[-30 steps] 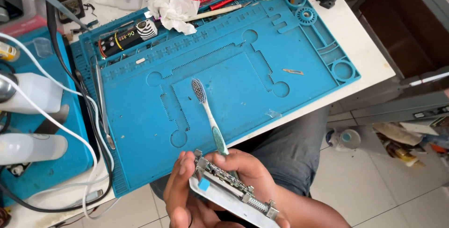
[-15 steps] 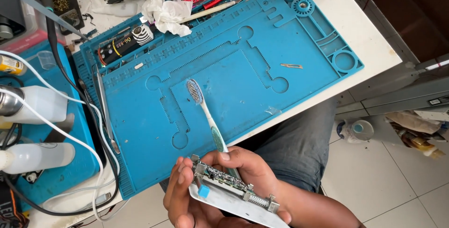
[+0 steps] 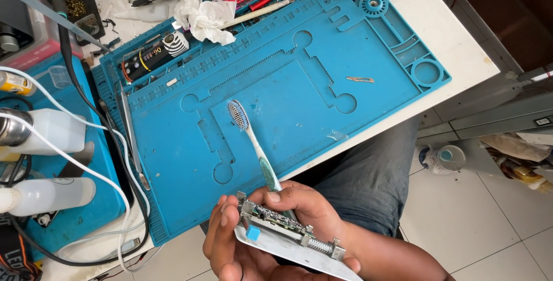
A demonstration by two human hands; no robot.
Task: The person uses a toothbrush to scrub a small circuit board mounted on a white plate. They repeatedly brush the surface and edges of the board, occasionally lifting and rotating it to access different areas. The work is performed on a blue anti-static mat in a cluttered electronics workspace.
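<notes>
A single head-worn camera looks steeply down from above the seated person, close over the bench's [image 3: 461, 39] near edge. The blue work mat [image 3: 299, 102] fills the upper frame, the hands [image 3: 276, 229] sit low centre, and tiled floor [image 3: 484, 217] shows at right.

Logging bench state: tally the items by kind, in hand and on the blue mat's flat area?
Toothbrush: 1, in right hand
Circuit board in clamp holder: 1, left hand under it
Small blade: 1, on blue mat
Crumpled tissue: 1
Total: 4
</notes>
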